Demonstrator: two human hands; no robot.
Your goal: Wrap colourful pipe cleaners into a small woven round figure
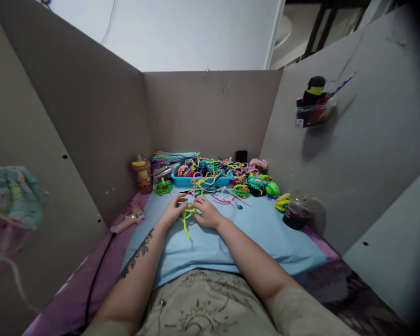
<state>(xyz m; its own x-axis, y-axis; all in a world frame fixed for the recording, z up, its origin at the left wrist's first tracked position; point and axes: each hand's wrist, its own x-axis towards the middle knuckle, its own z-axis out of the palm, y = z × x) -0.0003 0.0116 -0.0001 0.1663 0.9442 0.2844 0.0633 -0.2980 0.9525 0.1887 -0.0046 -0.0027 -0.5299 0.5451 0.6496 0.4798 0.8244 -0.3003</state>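
My left hand [175,208] and my right hand [207,213] meet over a light blue cloth [252,233]. Between their curled fingers is a bent yellow-green pipe cleaner [186,224], one end hanging toward me. A pale green strand shows beside it, partly covered by the fingers. Just beyond my hands lie a dark pair of slim tools or stems [206,191], too small to name, and a loose pink pipe cleaner [223,200]. Yellow and orange strands [200,184] trail from the blue tray [182,181] toward my hands.
Behind are a bundle of straight pipe cleaners [177,156], a green fuzzy figure [164,186] and several round colourful pieces [241,190]. A pink corded glue gun [129,221] lies left, near a lidded cup [142,175]. A dark container [296,214] stands right. Grey panels [210,107] enclose the table.
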